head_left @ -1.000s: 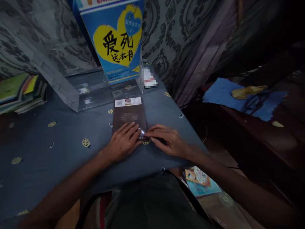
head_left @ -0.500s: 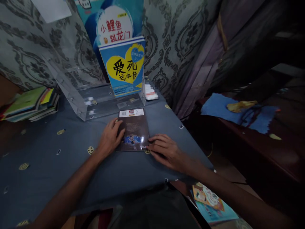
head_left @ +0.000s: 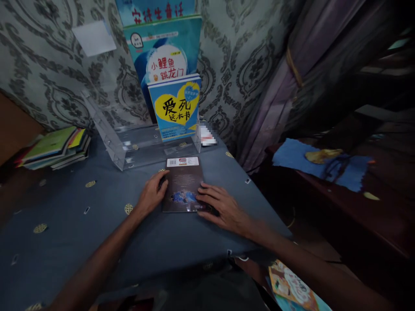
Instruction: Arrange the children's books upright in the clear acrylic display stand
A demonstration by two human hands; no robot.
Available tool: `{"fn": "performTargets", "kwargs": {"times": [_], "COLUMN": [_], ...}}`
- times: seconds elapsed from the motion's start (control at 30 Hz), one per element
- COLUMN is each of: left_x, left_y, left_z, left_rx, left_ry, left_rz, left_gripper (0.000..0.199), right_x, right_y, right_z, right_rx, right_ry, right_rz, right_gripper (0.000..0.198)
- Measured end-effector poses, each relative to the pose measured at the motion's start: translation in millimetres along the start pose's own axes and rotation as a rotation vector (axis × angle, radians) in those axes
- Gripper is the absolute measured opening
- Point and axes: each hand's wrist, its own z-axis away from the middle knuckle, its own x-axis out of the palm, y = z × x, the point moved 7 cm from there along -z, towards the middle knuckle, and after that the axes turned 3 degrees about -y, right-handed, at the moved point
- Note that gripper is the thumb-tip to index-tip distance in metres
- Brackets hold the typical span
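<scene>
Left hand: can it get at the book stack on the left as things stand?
Likely yes. The left hand is at the left edge of the dark book, and the way to the book stack runs over tablecloth, though the clear stand has a corner close by.

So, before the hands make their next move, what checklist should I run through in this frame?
1. Dark brown book flat on the pineapple-print tablecloth: ok.
2. Barcode label facing up, at the book's far end: ok.
3. Left hand at the book's left edge: ok; how firmly it presses, cannot tell.
4. Right hand with fingertips over the book's right side: ok.
5. Front cover visible: not ok, the book lies back cover up.
6. Yellow-heart book propped in the clear stand: ok.
</scene>
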Motion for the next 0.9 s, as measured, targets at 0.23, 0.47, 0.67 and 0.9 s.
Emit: {"fn": "performTargets", "kwargs": {"times": [0.23,0.47,0.67,0.9], "left_x": [-15,-22,-16,-12], "left_y": [0,26,56,74], "left_z": [-2,-4,-2,-2], "left_rx": [-0.248,-0.194,0.138,0.36], "left_ry": [0.074,0.059,0.01,0.055], "left_rz": [0.6,0.758,0.424,-0.162], "left_gripper": [0.048,0.033,0.029,0.041], "right_x": [3,2,1,1], "right_y": [1,0,-6,-2], "right_z": [5,6,7,15], "right_rx": [0.039,0.124,0.13,0.138], "right_ry": [-0.052,-0.08,-0.008,0.013], "right_rz": [0.03,0.075,0.157,0.135], "right_gripper": [0.059,0.079,0.071,0.059]}}
